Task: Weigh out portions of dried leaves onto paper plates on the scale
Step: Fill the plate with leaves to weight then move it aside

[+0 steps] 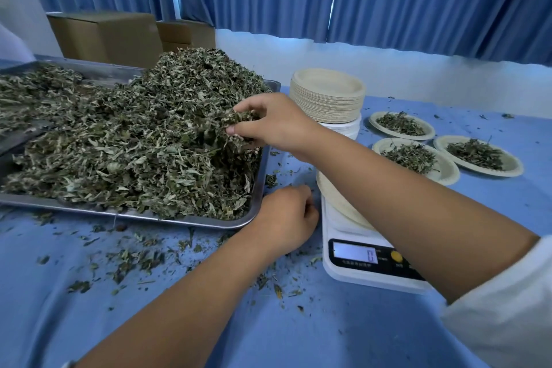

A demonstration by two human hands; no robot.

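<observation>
the right hand (277, 125) pinches a clump of dried leaves (242, 117) in curled fingers (239, 130); the paper plate (337, 200) on the scale (336, 234) lies back wristward, beneath that forearm.

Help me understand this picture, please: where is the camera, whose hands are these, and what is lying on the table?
There is no machine here. A person wears one camera on the head, looking down at their own bare hands. The right hand reaches across the scale and grips a tuft from the heap of dried leaves in the metal tray. The left hand lies curled on the blue cloth by the tray's corner; whether it holds anything I cannot tell. A paper plate sits on the scale, mostly hidden by the arm. Behind are a stack of plates and three filled plates.
</observation>
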